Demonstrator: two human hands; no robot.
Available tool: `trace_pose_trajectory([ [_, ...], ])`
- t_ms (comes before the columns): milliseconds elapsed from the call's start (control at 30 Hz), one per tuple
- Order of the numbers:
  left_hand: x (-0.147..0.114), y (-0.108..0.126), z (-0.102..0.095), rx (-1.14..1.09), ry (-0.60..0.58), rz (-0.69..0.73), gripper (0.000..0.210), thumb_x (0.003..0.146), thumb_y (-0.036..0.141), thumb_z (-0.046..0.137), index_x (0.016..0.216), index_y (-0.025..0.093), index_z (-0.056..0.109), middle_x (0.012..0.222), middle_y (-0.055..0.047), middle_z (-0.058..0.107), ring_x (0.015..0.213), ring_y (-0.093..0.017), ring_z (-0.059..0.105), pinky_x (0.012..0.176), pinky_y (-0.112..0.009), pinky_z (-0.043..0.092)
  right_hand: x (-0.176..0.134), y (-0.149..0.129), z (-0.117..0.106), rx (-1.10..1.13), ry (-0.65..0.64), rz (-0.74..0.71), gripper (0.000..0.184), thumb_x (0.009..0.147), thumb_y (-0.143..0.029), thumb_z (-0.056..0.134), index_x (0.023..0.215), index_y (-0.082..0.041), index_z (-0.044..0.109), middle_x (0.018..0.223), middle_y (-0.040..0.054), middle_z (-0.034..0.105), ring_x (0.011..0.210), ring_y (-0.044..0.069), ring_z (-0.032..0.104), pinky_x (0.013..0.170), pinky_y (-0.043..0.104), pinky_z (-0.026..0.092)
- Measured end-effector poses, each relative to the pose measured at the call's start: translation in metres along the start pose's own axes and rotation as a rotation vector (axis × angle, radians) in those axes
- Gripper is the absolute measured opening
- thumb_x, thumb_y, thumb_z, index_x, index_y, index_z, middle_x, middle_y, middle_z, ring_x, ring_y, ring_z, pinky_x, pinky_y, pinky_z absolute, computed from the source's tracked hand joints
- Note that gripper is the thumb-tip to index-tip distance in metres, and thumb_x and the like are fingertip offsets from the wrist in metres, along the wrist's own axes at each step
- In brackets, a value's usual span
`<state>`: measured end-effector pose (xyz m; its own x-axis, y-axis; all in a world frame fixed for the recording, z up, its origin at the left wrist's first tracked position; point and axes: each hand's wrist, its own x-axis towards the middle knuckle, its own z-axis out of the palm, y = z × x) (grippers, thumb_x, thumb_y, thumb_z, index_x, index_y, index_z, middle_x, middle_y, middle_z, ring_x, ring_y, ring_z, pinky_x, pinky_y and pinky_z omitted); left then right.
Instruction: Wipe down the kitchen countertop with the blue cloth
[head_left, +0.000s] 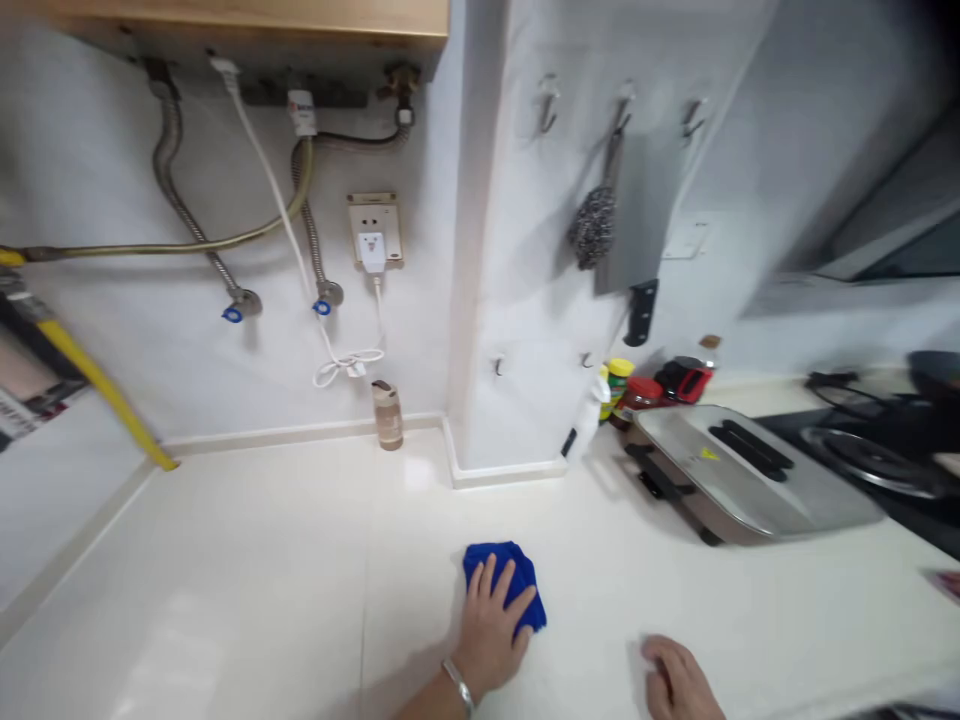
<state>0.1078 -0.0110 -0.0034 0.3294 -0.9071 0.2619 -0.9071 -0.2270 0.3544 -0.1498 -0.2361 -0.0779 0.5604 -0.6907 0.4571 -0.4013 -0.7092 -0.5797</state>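
The left hand [491,632] lies flat on a blue cloth [526,574], fingers spread rather than gripping, likely to press it evenly against the counter [262,560]. The right hand [681,684] curls beside it, apart; whether it grips anything cannot be told.

Blue cloth [524,573] partly hidden; right hand [681,684] cut off below

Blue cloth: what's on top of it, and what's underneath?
The left hand rests on it. White countertop surrounds the blue cloth; whatever lies directly underneath is covered.
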Motion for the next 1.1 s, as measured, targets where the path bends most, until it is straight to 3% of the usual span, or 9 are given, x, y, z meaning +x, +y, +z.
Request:
trace_pose_trajectory([
  [100, -0.003, 0.028, 0.002, -0.114, -0.070, 0.116, 0.072, 0.088, 0.037, 0.060, 0.153, 0.042, 0.028, 0.168, 0.000, 0.008, 0.153, -0.038, 0.010, 0.121, -0.066, 0.021, 0.002, -0.018, 0.000, 0.059, 0.018, 0.088, 0.024, 0.081, -0.036, 0.046, 0.094, -0.022, 0.061, 0.103, 0.0100, 0.065, 0.097, 0.027, 0.063, 0.089, 0.048, 0.052],
  [200, -0.007, 0.029, 0.003, -0.202, -0.067, 0.163, 0.069, 0.090, 0.033, 0.057, 0.154, 0.038, 0.029, 0.168, -0.004, 0.010, 0.153, -0.036, 0.012, 0.121, -0.065, 0.023, 0.005, -0.040, 0.001, 0.118, 0.030, 0.224, 0.032, 0.082, -0.043, 0.047, 0.098, -0.020, 0.062, 0.102, 0.0108, 0.064, 0.093, 0.028, 0.062, 0.085, 0.047, 0.052],
  [400, -0.012, 0.000, 0.028, -0.284, 0.225, -0.316, 0.057, 0.098, 0.033, 0.038, 0.154, 0.020, 0.030, 0.166, -0.016, 0.015, 0.153, -0.032, 0.014, 0.121, -0.059, 0.030, 0.013, -0.099, 0.024, 0.325, -0.157, 0.423, 0.051, 0.089, -0.059, 0.046, 0.119, -0.019, 0.058, 0.114, 0.0121, 0.066, 0.104, 0.028, 0.063, 0.095, 0.045, 0.051],
  [533, -0.008, -0.005, 0.032, -0.279, 0.253, -0.391, 0.058, 0.095, 0.038, 0.044, 0.147, 0.014, 0.040, 0.161, -0.021, 0.030, 0.151, -0.035, 0.022, 0.118, -0.062, 0.033, 0.028, -0.131, 0.049, 0.321, -0.142, 0.387, 0.062, 0.088, -0.064, 0.045, 0.126, -0.016, 0.053, 0.119, 0.0154, 0.064, 0.104, 0.029, 0.063, 0.096, 0.045, 0.051],
  [667, -0.001, 0.001, 0.011, -0.412, 0.224, -0.353, 0.037, 0.090, 0.037, 0.052, 0.122, 0.020, 0.058, 0.135, -0.016, 0.060, 0.134, -0.032, 0.050, 0.112, -0.057, 0.041, 0.043, -0.137, 0.066, 0.240, -0.122, 0.310, 0.066, 0.085, -0.063, 0.047, 0.128, -0.014, 0.054, 0.113, 0.0161, 0.066, 0.103, 0.031, 0.064, 0.095, 0.047, 0.051],
  [800, 0.010, 0.006, -0.009, -0.521, 0.184, -0.313, 0.014, 0.088, 0.031, 0.053, 0.099, 0.024, 0.058, 0.110, -0.008, 0.068, 0.106, -0.023, 0.063, 0.098, -0.043, 0.050, 0.055, -0.129, 0.069, 0.234, -0.171, 0.258, 0.051, 0.081, -0.060, 0.049, 0.104, -0.018, 0.068, 0.089, 0.0112, 0.070, 0.084, 0.030, 0.066, 0.083, 0.047, 0.055],
  [900, 0.017, 0.004, -0.017, -0.571, 0.155, -0.328, 0.010, 0.090, 0.033, 0.050, 0.093, 0.024, 0.055, 0.093, -0.004, 0.068, 0.089, -0.021, 0.064, 0.085, -0.036, 0.050, 0.056, -0.126, 0.066, 0.253, -0.174, 0.203, 0.047, 0.083, -0.058, 0.047, 0.095, -0.020, 0.072, 0.085, 0.0106, 0.069, 0.082, 0.028, 0.066, 0.082, 0.046, 0.056],
  [1000, 0.024, 0.001, -0.027, -0.630, 0.121, -0.349, 0.017, 0.093, 0.040, 0.046, 0.091, 0.024, 0.052, 0.073, 0.002, 0.059, 0.069, -0.017, 0.057, 0.068, -0.030, 0.044, 0.053, -0.127, 0.061, 0.269, -0.147, 0.160, 0.046, 0.088, -0.054, 0.044, 0.103, -0.019, 0.071, 0.098, 0.0134, 0.069, 0.094, 0.029, 0.066, 0.089, 0.047, 0.055],
  [1100, 0.028, 0.004, -0.043, -0.709, 0.056, -0.308, 0.022, 0.093, 0.045, 0.047, 0.092, 0.024, 0.053, 0.065, 0.006, 0.051, 0.061, -0.013, 0.049, 0.061, -0.026, 0.038, 0.054, -0.135, 0.053, 0.268, -0.111, 0.071, 0.055, 0.088, -0.047, 0.046, 0.132, -0.017, 0.057, 0.136, 0.0162, 0.056, 0.128, 0.031, 0.053, 0.107, 0.050, 0.046],
])
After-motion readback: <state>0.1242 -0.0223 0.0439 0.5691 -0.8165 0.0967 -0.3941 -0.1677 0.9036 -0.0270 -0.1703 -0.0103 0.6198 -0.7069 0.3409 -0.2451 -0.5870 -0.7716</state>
